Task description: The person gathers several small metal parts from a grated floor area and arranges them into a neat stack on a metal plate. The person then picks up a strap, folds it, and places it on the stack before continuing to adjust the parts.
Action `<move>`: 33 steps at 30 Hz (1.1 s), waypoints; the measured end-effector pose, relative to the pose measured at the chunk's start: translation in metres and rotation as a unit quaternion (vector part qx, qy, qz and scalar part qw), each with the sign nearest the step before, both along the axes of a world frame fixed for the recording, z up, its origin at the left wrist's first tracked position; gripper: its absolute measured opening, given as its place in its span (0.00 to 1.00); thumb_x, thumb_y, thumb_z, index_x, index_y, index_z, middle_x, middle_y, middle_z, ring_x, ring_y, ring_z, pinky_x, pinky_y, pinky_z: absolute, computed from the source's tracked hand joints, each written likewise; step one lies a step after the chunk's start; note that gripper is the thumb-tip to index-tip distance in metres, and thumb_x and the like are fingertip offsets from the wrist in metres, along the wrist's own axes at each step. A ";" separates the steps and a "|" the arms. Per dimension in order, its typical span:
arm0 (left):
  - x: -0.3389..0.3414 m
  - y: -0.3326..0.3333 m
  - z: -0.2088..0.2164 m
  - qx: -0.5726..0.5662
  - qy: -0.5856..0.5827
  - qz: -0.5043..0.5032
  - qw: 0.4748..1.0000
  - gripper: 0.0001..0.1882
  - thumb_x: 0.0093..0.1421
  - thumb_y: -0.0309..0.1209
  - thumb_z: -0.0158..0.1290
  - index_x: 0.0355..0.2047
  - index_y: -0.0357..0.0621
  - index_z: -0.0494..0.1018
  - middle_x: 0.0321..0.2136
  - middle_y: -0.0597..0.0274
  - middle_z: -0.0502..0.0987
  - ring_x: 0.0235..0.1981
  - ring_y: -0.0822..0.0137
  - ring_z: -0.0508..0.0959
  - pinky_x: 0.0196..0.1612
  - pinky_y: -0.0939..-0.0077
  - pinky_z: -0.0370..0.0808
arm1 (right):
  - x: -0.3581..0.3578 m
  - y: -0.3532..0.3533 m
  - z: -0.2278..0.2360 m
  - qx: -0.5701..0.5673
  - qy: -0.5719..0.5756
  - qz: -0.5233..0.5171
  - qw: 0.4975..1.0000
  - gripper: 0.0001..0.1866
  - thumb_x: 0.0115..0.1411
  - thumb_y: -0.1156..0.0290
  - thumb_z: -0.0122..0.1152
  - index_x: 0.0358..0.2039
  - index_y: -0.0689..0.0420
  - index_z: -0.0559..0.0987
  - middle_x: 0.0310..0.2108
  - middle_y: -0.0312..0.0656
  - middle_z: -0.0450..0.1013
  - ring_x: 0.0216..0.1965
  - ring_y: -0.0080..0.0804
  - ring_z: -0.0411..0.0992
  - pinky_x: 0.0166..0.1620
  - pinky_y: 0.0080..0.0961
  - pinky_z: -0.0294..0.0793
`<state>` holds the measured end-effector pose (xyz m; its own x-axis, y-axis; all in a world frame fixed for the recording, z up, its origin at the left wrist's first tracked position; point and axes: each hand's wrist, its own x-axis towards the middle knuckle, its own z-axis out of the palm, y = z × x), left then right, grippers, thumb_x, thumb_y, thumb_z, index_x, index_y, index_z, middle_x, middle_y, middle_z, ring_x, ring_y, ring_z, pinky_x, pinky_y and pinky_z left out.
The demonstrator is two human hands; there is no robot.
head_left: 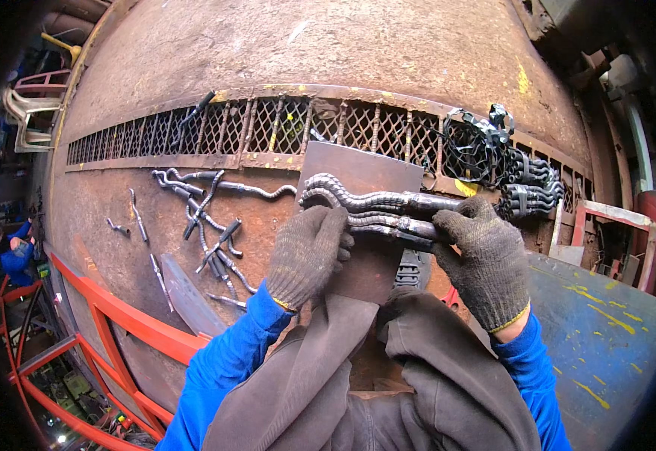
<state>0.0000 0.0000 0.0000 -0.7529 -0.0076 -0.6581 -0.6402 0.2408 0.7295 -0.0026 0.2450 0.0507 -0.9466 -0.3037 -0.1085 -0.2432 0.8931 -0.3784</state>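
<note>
head view: your left hand (pixel 309 252) lies flat, gloved fingers together and curled down over the left, bent ends of the twisted steel bars (pixel 377 210), pressing rather than pinching. your right hand (pixel 486 259) wraps the straighter right ends, fingers bunched over them; whether the thumb closes underneath, you cannot tell. the bars lie side by side across a flat steel plate (pixel 358 169) at the near edge of the rusty bench (pixel 388 52), just in front of the mesh grating (pixel 268 124). judging from this, you are in the aligning step, squaring the bars into one row. the next move calls for even pressure from both hands so none rolls. loose forged pieces (pixel 207 218) lie scattered to the left, and a dark bundle of finished bars (pixel 527 184) sits far right.
</note>
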 end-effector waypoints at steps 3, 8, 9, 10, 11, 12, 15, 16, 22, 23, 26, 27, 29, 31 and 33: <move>-0.001 0.001 0.000 -0.039 0.024 -0.031 0.998 0.20 0.70 0.44 0.49 0.35 0.38 0.78 0.24 0.58 0.80 0.25 0.69 0.79 0.28 0.73 0.76 | 0.000 0.000 -0.003 0.023 0.008 0.001 1.000 0.15 0.49 0.72 0.70 0.39 0.54 0.82 0.37 0.46 0.75 0.35 0.46 0.78 0.38 0.38 0.77; 0.000 0.004 -0.005 -0.223 0.193 -0.116 0.948 0.19 0.67 0.42 0.53 0.31 0.37 0.78 0.25 0.45 0.79 0.27 0.49 0.81 0.32 0.59 0.75 | 0.002 0.006 -0.016 0.030 0.062 0.026 0.997 0.10 0.51 0.70 0.66 0.35 0.52 0.79 0.34 0.45 0.73 0.31 0.45 0.78 0.32 0.41 0.77; 0.001 0.004 -0.006 -0.228 0.196 -0.116 0.947 0.18 0.67 0.42 0.53 0.31 0.38 0.78 0.26 0.44 0.79 0.28 0.47 0.81 0.33 0.58 0.75 | 0.002 0.005 -0.016 0.033 0.061 0.025 0.997 0.10 0.51 0.70 0.65 0.35 0.52 0.79 0.34 0.45 0.73 0.31 0.45 0.78 0.32 0.41 0.76; 0.001 0.003 -0.007 -0.232 0.200 -0.115 0.945 0.18 0.67 0.42 0.54 0.32 0.39 0.79 0.26 0.43 0.79 0.30 0.45 0.80 0.33 0.57 0.75 | 0.002 0.004 -0.016 0.035 0.060 0.024 0.997 0.10 0.52 0.70 0.65 0.36 0.51 0.79 0.33 0.45 0.73 0.31 0.45 0.78 0.32 0.41 0.76; 0.002 0.003 -0.008 -0.236 0.203 -0.115 0.943 0.17 0.66 0.42 0.54 0.32 0.39 0.79 0.27 0.42 0.79 0.31 0.42 0.80 0.34 0.56 0.75 | 0.002 0.003 -0.016 0.038 0.058 0.023 0.997 0.09 0.52 0.70 0.65 0.36 0.51 0.79 0.33 0.45 0.73 0.31 0.45 0.78 0.32 0.41 0.76; 0.003 0.003 -0.008 -0.228 0.205 -0.108 0.946 0.17 0.66 0.42 0.54 0.33 0.39 0.79 0.26 0.45 0.79 0.29 0.48 0.80 0.33 0.59 0.74 | 0.002 0.003 -0.018 0.037 0.067 0.022 0.997 0.09 0.52 0.70 0.64 0.36 0.51 0.79 0.33 0.45 0.73 0.31 0.45 0.78 0.32 0.41 0.76; 0.005 0.003 -0.008 -0.210 0.201 -0.092 0.952 0.18 0.66 0.42 0.55 0.34 0.37 0.80 0.23 0.50 0.80 0.25 0.58 0.81 0.32 0.64 0.74 | 0.002 0.002 -0.020 0.037 0.073 0.014 0.997 0.11 0.52 0.71 0.66 0.38 0.51 0.80 0.34 0.45 0.74 0.32 0.45 0.78 0.33 0.40 0.77; 0.005 0.003 -0.008 -0.208 0.195 -0.091 0.954 0.17 0.66 0.42 0.55 0.34 0.37 0.80 0.24 0.50 0.80 0.26 0.58 0.81 0.32 0.64 0.74 | 0.002 0.001 -0.020 0.040 0.061 0.010 0.997 0.13 0.51 0.72 0.68 0.39 0.52 0.81 0.35 0.46 0.74 0.33 0.46 0.78 0.35 0.40 0.77; 0.009 -0.004 -0.003 -0.184 0.191 -0.075 0.961 0.16 0.66 0.41 0.56 0.35 0.38 0.80 0.25 0.50 0.81 0.27 0.61 0.81 0.33 0.65 0.75 | 0.001 -0.005 -0.014 0.043 0.043 0.003 0.998 0.17 0.48 0.72 0.72 0.40 0.54 0.81 0.37 0.47 0.76 0.35 0.47 0.78 0.38 0.40 0.77; 0.010 -0.007 -0.001 -0.170 0.189 -0.066 0.965 0.16 0.66 0.41 0.57 0.35 0.38 0.80 0.25 0.50 0.81 0.27 0.61 0.81 0.33 0.65 0.75 | 0.001 -0.005 -0.009 0.029 0.052 0.006 0.998 0.17 0.47 0.71 0.72 0.40 0.53 0.81 0.37 0.46 0.76 0.35 0.47 0.77 0.38 0.40 0.77; 0.010 -0.027 -0.007 -0.212 0.160 0.007 0.964 0.17 0.66 0.40 0.56 0.34 0.36 0.79 0.22 0.57 0.78 0.24 0.69 0.76 0.30 0.68 0.73 | -0.004 0.000 -0.003 -0.035 0.073 0.012 0.997 0.21 0.42 0.68 0.76 0.39 0.53 0.81 0.34 0.45 0.75 0.36 0.46 0.76 0.39 0.39 0.77; 0.008 -0.038 -0.012 -0.227 0.139 0.033 0.963 0.17 0.66 0.40 0.56 0.33 0.35 0.79 0.21 0.59 0.77 0.24 0.70 0.75 0.29 0.70 0.72 | -0.010 0.000 0.005 -0.075 0.056 0.003 0.996 0.21 0.42 0.66 0.77 0.38 0.55 0.81 0.33 0.45 0.74 0.36 0.45 0.76 0.40 0.37 0.76; 0.006 -0.080 -0.059 -0.243 0.269 0.123 0.924 0.14 0.67 0.38 0.55 0.36 0.38 0.78 0.21 0.68 0.74 0.21 0.76 0.70 0.25 0.76 0.69 | -0.027 0.006 0.004 -0.136 0.084 -0.023 0.987 0.20 0.45 0.66 0.77 0.38 0.57 0.80 0.33 0.45 0.74 0.36 0.42 0.75 0.40 0.36 0.75; -0.007 -0.116 -0.068 -0.230 0.265 0.162 0.922 0.13 0.68 0.38 0.55 0.38 0.40 0.78 0.22 0.71 0.73 0.20 0.77 0.69 0.24 0.79 0.68 | -0.049 0.011 -0.007 -0.117 0.137 -0.011 0.983 0.17 0.54 0.63 0.73 0.38 0.60 0.80 0.35 0.48 0.75 0.36 0.43 0.76 0.40 0.35 0.76; -0.014 -0.134 -0.067 -0.164 0.195 0.194 0.947 0.14 0.68 0.39 0.55 0.41 0.40 0.78 0.25 0.70 0.75 0.24 0.78 0.71 0.27 0.81 0.69 | -0.068 0.023 -0.027 -0.162 0.066 -0.010 0.984 0.19 0.60 0.59 0.68 0.43 0.61 0.80 0.38 0.50 0.77 0.37 0.41 0.78 0.42 0.34 0.76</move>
<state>-0.0137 -0.1344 -0.0671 -0.8368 -0.4896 -0.2451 -0.4246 0.2977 0.8550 -0.0703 0.2683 0.0233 -0.9520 -0.2835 0.1157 -0.2933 0.7355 -0.6108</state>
